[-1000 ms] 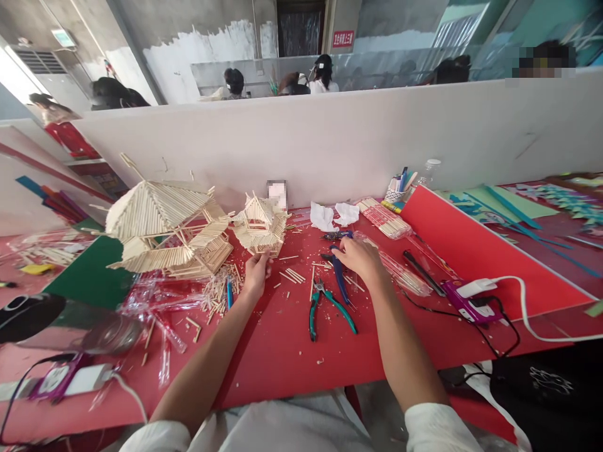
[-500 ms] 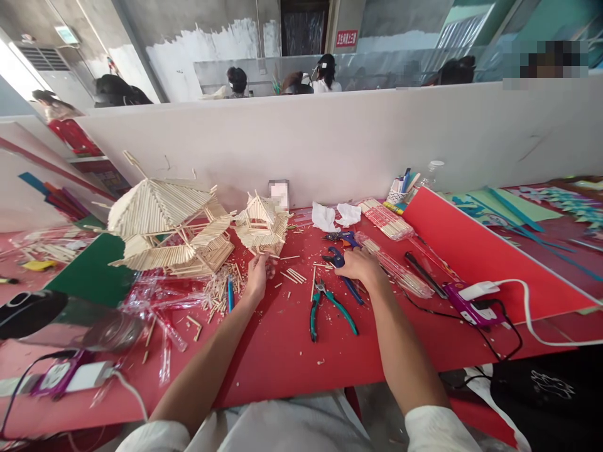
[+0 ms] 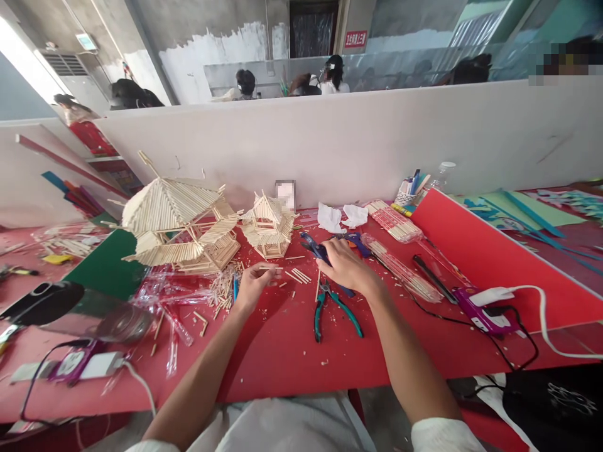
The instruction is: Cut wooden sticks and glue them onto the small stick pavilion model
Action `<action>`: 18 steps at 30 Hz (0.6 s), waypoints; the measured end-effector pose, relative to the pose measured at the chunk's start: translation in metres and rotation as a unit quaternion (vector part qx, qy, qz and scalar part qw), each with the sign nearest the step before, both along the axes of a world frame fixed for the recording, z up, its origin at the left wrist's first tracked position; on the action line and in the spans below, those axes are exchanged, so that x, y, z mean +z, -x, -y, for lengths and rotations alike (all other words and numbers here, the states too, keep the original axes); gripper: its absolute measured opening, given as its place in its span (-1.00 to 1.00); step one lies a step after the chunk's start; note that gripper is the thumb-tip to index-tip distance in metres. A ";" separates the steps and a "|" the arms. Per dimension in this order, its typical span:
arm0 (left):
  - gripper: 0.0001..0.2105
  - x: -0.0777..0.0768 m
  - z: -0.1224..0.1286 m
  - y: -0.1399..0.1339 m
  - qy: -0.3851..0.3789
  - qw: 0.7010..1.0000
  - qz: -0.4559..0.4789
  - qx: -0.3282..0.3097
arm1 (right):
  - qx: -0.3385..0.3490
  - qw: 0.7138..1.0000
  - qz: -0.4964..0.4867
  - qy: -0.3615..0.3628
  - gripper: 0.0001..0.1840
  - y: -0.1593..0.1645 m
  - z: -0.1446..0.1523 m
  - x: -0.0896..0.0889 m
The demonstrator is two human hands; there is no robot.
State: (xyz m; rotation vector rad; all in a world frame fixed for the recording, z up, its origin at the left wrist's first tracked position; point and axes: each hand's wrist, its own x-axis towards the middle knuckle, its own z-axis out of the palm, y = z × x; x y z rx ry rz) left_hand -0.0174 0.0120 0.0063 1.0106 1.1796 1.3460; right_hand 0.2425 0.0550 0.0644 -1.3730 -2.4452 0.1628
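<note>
A large stick pagoda [image 3: 176, 226] stands at the left of the red surface [image 3: 282, 351]. Green pliers [image 3: 332, 307], a purple glue gun [image 3: 483, 311] and tissues [image 3: 339, 216] lie farther right.

- The person is wearing a white top, its sleeves [image 3: 443, 435] ending above the elbows, nearer the camera than the red table [image 3: 282, 351].
- Both forearms are showing bare, without watch or rings.

Left hand [image 3: 252, 285] pinches a thin wooden stick [image 3: 269, 268]; right hand [image 3: 345, 267] grips blue-handled cutters [image 3: 316, 249]
</note>
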 end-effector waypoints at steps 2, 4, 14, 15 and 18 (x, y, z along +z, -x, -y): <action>-0.61 0.001 -0.001 0.002 -0.005 1.000 0.014 0.010 | 0.021 1.000 0.002 0.011 -0.71 0.010 0.005 -0.003; -0.61 0.000 -0.003 0.001 -0.008 1.000 0.027 0.013 | 0.038 0.999 -0.001 0.032 -0.70 0.017 0.008 -0.006; -0.63 -0.011 -0.008 -0.002 -0.067 0.996 -0.035 0.038 | 0.054 0.996 0.009 0.073 -0.55 -0.005 0.003 0.001; -0.64 -0.012 -0.009 -0.001 -0.073 0.995 -0.049 0.039 | 0.056 0.996 0.009 0.074 -0.55 -0.008 0.002 0.002; -0.69 -0.014 -0.012 0.002 -0.074 0.994 -0.066 0.050 | 0.069 0.993 0.014 0.090 -0.57 -0.010 0.001 0.002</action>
